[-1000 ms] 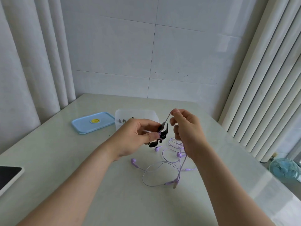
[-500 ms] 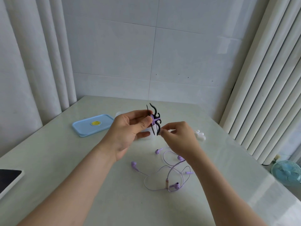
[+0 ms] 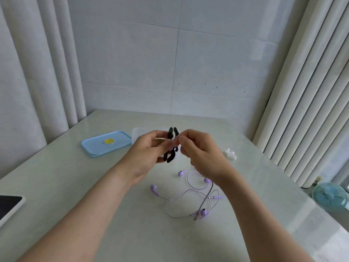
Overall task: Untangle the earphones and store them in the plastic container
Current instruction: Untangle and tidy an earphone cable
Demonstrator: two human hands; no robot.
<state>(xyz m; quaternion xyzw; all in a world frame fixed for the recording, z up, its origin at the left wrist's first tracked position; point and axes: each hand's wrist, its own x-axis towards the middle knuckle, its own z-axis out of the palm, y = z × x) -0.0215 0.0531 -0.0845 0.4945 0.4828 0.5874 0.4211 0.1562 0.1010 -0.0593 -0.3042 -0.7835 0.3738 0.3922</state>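
Observation:
Purple wired earphones (image 3: 196, 197) lie in a loose tangle on the pale table, with several buds spread around the loops. My left hand (image 3: 147, 150) pinches a black clip-like winder (image 3: 171, 146) with curved prongs, raised above the table. My right hand (image 3: 198, 150) pinches the purple cable at that winder, and the cable runs down from it to the tangle. Behind my hands stands the clear plastic container (image 3: 137, 134), mostly hidden. Its light blue lid (image 3: 105, 143) with a yellow sticker lies to the left.
A white object (image 3: 229, 155) lies on the table right of my right hand. A tablet corner (image 3: 9, 207) shows at the left edge. Curtains hang on both sides, and a small blue fan (image 3: 329, 195) stands on the floor at the right.
Both hands lifted the black winder off the tangle and brought it up in front of the container. The right hand moved in to pinch the cable at the winder, which turned more upright.

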